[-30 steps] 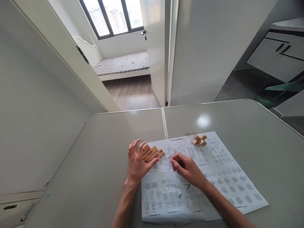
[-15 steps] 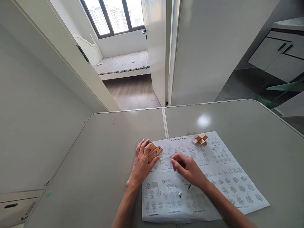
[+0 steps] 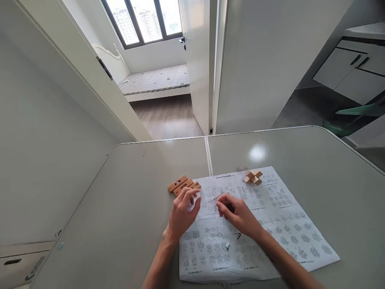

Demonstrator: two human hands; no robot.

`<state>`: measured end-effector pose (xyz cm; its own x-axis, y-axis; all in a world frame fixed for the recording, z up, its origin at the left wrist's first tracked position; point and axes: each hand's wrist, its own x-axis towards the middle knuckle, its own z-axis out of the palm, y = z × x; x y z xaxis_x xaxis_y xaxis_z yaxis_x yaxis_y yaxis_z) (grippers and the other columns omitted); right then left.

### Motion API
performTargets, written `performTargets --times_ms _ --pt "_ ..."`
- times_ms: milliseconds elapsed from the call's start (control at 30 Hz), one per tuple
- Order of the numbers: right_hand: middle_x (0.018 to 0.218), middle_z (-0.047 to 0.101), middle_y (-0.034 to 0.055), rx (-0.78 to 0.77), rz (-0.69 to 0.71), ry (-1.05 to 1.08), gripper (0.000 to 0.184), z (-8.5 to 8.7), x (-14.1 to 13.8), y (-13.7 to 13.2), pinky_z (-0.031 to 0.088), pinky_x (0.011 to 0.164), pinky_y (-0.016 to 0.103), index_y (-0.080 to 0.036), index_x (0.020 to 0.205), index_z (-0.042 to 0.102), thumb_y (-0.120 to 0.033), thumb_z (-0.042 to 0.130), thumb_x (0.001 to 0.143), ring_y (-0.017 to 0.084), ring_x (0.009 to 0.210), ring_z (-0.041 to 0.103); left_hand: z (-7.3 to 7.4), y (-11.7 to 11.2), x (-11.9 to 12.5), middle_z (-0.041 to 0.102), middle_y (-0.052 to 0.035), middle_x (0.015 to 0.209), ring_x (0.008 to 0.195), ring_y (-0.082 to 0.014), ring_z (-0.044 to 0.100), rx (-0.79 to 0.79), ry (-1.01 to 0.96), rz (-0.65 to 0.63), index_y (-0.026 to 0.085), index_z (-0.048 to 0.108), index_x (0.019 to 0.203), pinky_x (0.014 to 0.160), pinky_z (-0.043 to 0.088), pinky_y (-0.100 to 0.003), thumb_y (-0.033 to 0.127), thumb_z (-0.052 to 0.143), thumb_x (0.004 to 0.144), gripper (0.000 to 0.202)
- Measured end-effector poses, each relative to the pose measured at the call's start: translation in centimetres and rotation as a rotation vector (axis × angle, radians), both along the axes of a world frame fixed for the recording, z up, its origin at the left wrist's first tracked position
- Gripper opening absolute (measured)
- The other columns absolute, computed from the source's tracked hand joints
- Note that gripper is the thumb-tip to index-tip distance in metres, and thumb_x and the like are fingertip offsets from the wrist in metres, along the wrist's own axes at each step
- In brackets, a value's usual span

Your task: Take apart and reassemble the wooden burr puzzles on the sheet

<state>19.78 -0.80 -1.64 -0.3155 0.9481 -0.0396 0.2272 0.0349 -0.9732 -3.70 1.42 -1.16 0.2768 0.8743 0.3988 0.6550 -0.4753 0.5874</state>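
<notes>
Several notched wooden puzzle pieces [image 3: 178,182] lie side by side at the far left corner of a printed sheet [image 3: 210,224]; dark numbers are marked on them. My left hand [image 3: 183,212] is just in front of these pieces, its thumb and fingers apart and nothing seen between them. It overlaps the near ends of the pieces, so I cannot tell whether it touches them. My right hand [image 3: 236,212] rests over the middle of the sheet with its fingers curled in toward the thumb, and no object shows in it. A cross-shaped wooden puzzle [image 3: 253,177] sits near the sheet's far edge.
The sheet carries rows of small diagrams and lies on a grey-green table [image 3: 135,208] with a seam down its middle. Beyond the table's far edge are a door [image 3: 197,60] and a bed [image 3: 159,78]. A wall rises at the left.
My left hand has let go of the wooden pieces and drawn back toward me, uncovering several pieces lying in a row. My right hand keeps its place.
</notes>
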Motion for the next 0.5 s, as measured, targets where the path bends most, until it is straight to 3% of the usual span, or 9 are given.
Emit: performTargets --times_ms 33,100,267,500 --pt "0.070 0.066 -0.0009 -0.005 0.000 0.004 0.032 -0.03 0.02 0.02 0.038 0.057 0.029 -0.023 0.092 0.062 -0.049 0.051 0.108 0.016 0.059 0.050 0.02 -0.30 0.27 0.074 -0.0002 0.091 0.063 -0.0108 0.065 -0.044 0.007 -0.047 0.025 0.066 0.115 0.065 0.056 -0.024 0.024 0.058 0.103 0.014" --pt "0.070 0.066 -0.0009 -0.013 -0.006 0.014 0.033 -0.09 0.05 0.05 0.039 0.058 0.029 -0.023 0.093 0.063 -0.050 0.051 0.108 0.016 0.059 0.051 0.03 -0.74 0.72 0.072 0.0035 0.077 0.052 -0.0086 0.058 -0.112 0.077 -0.136 0.025 0.069 0.110 0.057 0.049 -0.022 0.025 0.061 0.101 0.012" --pt "0.070 0.065 -0.0008 -0.070 -0.031 0.071 0.038 0.02 0.04 0.03 0.042 0.058 0.029 -0.022 0.092 0.064 -0.056 0.055 0.105 0.016 0.060 0.052 0.35 -0.78 1.20 0.075 0.0035 0.074 0.058 -0.0101 0.064 -0.168 0.176 -0.182 0.025 0.073 0.096 0.058 0.047 -0.023 0.026 0.062 0.099 0.012" --pt "0.068 0.061 -0.0021 -0.231 -0.154 0.363 0.037 -0.23 0.68 0.57 0.042 0.055 0.028 -0.021 0.091 0.063 -0.057 0.066 0.099 0.012 0.055 0.047 0.45 -0.65 1.13 0.077 0.0030 0.076 0.058 -0.0106 0.065 -0.193 0.161 -0.174 0.026 0.074 0.096 0.058 0.048 -0.024 0.024 0.063 0.098 0.012"
